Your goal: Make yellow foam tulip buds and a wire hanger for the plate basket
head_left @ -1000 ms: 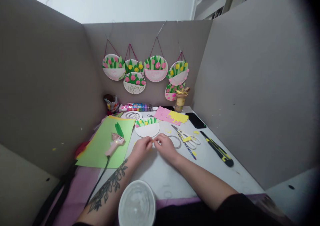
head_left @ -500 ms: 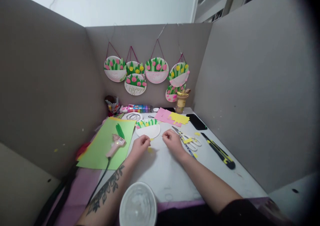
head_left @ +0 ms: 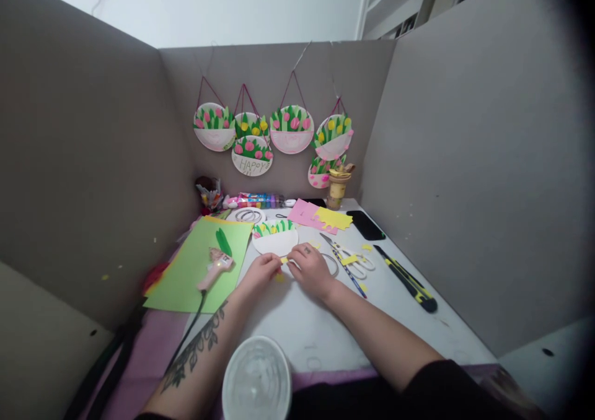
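Observation:
Between the fingertips of both hands is a small yellow paper piece (head_left: 284, 260). My left hand (head_left: 264, 267) pinches it from the left, fingers closed. My right hand (head_left: 310, 269) meets it from the right, thumb and fingers drawn together at its edge. Just beyond them lies a white paper-plate basket (head_left: 275, 242) with green paper leaves and yellow and pink flowers. Another yellow scrap (head_left: 279, 278) rests on the table below my left fingers. By my right wrist a thin grey ring (head_left: 333, 264) shows in part.
On the right lie white-handled scissors (head_left: 352, 260), a blue pencil (head_left: 351, 275), a cutter knife (head_left: 409, 280) and a black phone (head_left: 365, 225). A pink glue gun (head_left: 214, 272) sits on green paper (head_left: 186, 284) at left. A lidded cup (head_left: 257, 380) stands near the front edge.
My right hand has moved left and turned palm down, joining my left hand at the yellow paper. The grey ring beside my right wrist has come into sight.

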`<state>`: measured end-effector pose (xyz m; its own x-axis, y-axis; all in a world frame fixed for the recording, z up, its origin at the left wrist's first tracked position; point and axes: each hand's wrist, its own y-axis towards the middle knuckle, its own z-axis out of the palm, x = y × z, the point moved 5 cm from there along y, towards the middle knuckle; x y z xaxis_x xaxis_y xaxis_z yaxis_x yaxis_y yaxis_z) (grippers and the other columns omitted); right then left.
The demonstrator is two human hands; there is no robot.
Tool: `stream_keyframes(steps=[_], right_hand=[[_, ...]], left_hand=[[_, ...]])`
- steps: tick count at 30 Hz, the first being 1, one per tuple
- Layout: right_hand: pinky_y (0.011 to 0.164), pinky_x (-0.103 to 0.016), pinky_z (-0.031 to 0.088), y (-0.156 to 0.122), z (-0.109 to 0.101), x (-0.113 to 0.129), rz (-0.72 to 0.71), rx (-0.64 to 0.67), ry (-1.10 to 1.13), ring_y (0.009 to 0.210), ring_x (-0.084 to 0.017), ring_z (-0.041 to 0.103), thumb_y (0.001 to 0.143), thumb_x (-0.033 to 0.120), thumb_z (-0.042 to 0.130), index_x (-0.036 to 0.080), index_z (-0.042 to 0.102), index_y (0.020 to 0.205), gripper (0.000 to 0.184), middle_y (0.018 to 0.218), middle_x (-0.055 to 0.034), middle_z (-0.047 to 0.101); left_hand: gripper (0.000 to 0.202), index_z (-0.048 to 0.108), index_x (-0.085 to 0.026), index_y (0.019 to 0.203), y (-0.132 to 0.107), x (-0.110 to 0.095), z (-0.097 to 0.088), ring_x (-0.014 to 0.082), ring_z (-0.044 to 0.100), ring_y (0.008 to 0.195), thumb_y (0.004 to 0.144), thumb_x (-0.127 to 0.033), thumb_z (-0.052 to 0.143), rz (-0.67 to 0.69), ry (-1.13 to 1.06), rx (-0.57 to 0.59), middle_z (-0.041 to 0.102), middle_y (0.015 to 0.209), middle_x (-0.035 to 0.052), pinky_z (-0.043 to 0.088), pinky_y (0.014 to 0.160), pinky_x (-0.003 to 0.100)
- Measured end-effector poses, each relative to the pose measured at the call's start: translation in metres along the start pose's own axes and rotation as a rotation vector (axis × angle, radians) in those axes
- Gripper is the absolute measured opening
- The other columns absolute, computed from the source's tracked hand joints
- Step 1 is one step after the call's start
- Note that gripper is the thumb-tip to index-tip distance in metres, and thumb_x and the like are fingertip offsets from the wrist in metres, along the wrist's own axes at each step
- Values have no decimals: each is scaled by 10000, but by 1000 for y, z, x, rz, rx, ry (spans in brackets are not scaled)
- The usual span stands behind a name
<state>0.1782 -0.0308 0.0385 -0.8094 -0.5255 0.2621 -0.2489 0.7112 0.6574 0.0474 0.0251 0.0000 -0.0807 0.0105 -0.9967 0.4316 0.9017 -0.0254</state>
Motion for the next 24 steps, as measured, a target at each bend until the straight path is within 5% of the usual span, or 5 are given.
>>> stream_keyframes(steps=[4,8,13,21,24], right_hand=[[803,-347,381,1,3,-4,70,4,45,865,-211,501,847,169,463,190,591,775,149,822,-74,602],[718,-297,414,-3,12,-20,365,-49,349,759,-172,526,766,184,520,186,554,707,68,753,-33,584],[600,-247,401,-10,33,-26,633,72,668,615,-130,497,723,266,546,167,548,663,116,635,11,550],[589,-223,385,-7,29,-18,599,98,733,629,-114,497,692,246,565,163,561,653,92,660,18,566],[532,-212,365,-11,36,-22,703,139,870,552,-98,466,679,273,595,158,581,658,118,601,27,551]], left_hand=[[209,504,-158,635,-1,-3,0,78,362,481,742,-338,506,-1,52,15,449,534,-45,271,478,211],[230,579,-153,770,-7,-22,-8,106,476,606,766,-378,532,169,230,-132,582,711,0,376,586,230],[169,617,-156,767,-12,-36,-6,136,520,712,762,-304,535,292,427,-160,622,797,29,402,679,253],[140,518,-159,663,-10,-18,-5,77,355,495,717,-282,481,22,200,7,418,544,-54,289,490,203],[180,528,-155,677,-9,-17,-10,78,342,478,716,-326,487,-5,216,-43,413,525,-52,273,469,206]])
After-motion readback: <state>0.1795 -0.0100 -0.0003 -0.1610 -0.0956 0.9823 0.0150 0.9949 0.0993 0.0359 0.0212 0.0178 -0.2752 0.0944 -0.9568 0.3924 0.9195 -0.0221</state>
